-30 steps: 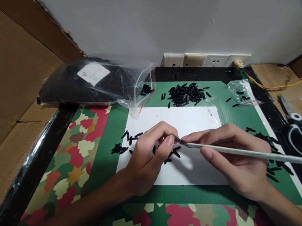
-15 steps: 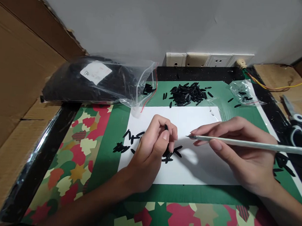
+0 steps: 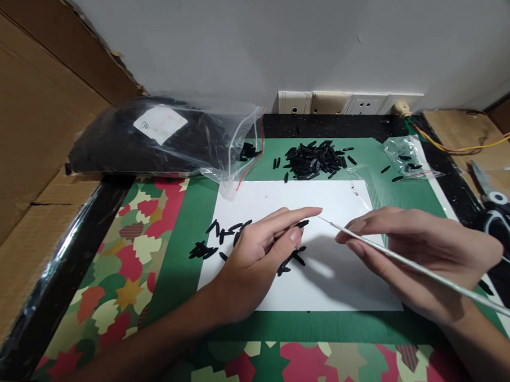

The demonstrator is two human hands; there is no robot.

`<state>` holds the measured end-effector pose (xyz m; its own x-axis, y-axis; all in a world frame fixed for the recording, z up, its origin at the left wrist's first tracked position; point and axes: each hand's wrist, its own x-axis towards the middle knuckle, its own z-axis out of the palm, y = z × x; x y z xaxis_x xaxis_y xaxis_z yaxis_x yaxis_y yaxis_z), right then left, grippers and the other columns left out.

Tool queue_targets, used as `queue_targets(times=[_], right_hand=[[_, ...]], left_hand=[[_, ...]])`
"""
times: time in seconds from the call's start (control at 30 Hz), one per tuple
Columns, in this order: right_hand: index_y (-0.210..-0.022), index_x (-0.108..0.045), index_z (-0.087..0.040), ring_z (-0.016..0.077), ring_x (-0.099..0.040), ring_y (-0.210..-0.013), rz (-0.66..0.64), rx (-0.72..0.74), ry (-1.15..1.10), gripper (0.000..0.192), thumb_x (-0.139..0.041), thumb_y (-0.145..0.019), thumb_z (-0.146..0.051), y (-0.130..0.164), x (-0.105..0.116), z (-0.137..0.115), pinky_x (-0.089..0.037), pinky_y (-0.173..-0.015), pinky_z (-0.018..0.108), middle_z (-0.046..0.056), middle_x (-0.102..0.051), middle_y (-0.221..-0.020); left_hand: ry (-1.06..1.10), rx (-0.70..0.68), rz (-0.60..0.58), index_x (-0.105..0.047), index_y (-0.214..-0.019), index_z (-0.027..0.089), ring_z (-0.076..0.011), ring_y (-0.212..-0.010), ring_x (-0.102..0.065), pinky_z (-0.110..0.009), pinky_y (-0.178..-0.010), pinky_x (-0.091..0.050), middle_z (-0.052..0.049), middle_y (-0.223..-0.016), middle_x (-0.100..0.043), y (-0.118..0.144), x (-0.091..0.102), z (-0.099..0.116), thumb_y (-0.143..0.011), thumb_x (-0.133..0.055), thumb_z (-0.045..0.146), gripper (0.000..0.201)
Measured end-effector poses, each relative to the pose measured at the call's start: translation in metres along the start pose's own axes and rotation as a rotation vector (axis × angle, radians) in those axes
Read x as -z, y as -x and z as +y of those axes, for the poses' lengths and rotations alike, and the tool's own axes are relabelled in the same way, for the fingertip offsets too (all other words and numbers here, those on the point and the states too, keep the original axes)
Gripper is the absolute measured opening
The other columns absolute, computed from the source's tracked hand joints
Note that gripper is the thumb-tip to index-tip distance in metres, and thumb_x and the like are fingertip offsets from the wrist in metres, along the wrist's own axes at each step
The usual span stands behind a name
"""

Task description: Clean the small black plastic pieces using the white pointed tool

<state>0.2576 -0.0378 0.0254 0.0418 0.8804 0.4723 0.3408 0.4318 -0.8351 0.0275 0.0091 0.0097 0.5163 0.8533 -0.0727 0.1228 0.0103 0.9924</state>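
My left hand (image 3: 265,242) is closed over the white sheet, with a small black elongated piece (image 3: 302,223) between thumb and bent fingers. Its index finger stretches out to the right, near the fine tip of a slender silvery rod (image 3: 408,262). My right hand (image 3: 421,254) pinches that rod like a pen; the tip looks needle-thin. Beneath and beside my left hand lie loose black pieces (image 3: 202,249), some on the sheet and some past its left edge. What lies under the palm is hidden.
A larger heap of black pieces (image 3: 316,160) lies behind the white sheet (image 3: 331,284). A bulging clear zip bag (image 3: 189,149) stands at the back left. To the right are a small clear bag (image 3: 402,155), scissors (image 3: 497,204) and cables (image 3: 451,148). Sockets (image 3: 330,103) line the wall.
My left index finger has straightened out to the right from its curled position. The rod in my right hand now slants, its back end lower, and its tip is close to that fingertip.
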Motion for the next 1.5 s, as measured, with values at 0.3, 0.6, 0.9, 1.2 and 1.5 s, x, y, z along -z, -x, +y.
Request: queue_targets(times=[0.3, 0.6, 0.9, 1.2, 1.5], right_hand=[[-0.086, -0.081, -0.025, 0.0192, -0.071, -0.058, -0.066, 0.1, -0.029, 0.016, -0.083, -0.084, -0.009, -0.012, 0.0, -0.003, -0.057, -0.051, 0.032, 0.003, -0.078, -0.072], [-0.098, -0.08, -0.027, 0.0254, -0.078, -0.079, -0.159, 0.03, -0.068, 0.022, -0.084, -0.086, -0.009, -0.006, 0.001, 0.002, -0.062, -0.068, 0.039, 0.005, -0.081, -0.088], [-0.104, -0.077, -0.025, 0.0191, -0.083, -0.1, -0.205, -0.032, -0.096, 0.022, -0.082, -0.092, -0.008, 0.0, -0.001, 0.002, -0.066, -0.088, 0.03, 0.002, -0.086, -0.111], [-0.108, -0.071, -0.027, 0.0146, -0.082, -0.11, -0.284, -0.132, -0.171, 0.02, -0.078, -0.098, -0.011, 0.001, 0.0, -0.001, -0.065, -0.096, 0.021, -0.002, -0.084, -0.121], [-0.106, -0.069, -0.019, 0.0138, -0.083, -0.108, -0.3, 0.04, 0.034, 0.014, -0.075, -0.099, -0.009, 0.001, 0.001, 0.0, -0.064, -0.097, 0.016, 0.004, -0.085, -0.121]], left_hand=[[0.246, 0.01, 0.068, -0.079, -0.106, 0.019, -0.0109, -0.066, -0.07, -0.023, -0.066, -0.059, -0.005, -0.088, -0.08, -0.003, -0.006, 0.006, -0.102, -0.074, 0.023, 0.007], [-0.01, -0.149, 0.263, -0.088, -0.1, 0.022, -0.0124, -0.063, -0.068, -0.025, -0.06, -0.054, 0.0, -0.071, -0.073, -0.006, -0.005, 0.006, -0.097, -0.076, 0.014, 0.014], [-0.138, -0.243, 0.209, -0.087, -0.106, 0.026, -0.0121, -0.071, -0.07, -0.027, -0.068, -0.056, 0.001, -0.08, -0.075, -0.002, -0.005, 0.004, -0.103, -0.071, 0.011, 0.022], [-0.193, -0.346, 0.228, -0.085, -0.11, 0.025, -0.0091, -0.072, -0.069, -0.023, -0.067, -0.055, 0.001, -0.086, -0.076, -0.002, -0.002, 0.003, -0.102, -0.069, 0.005, 0.027], [-0.255, -0.46, 0.23, -0.084, -0.112, 0.023, -0.0071, -0.076, -0.07, -0.019, -0.068, -0.056, 0.001, -0.095, -0.079, -0.006, -0.001, -0.003, -0.099, -0.07, -0.002, 0.032]])
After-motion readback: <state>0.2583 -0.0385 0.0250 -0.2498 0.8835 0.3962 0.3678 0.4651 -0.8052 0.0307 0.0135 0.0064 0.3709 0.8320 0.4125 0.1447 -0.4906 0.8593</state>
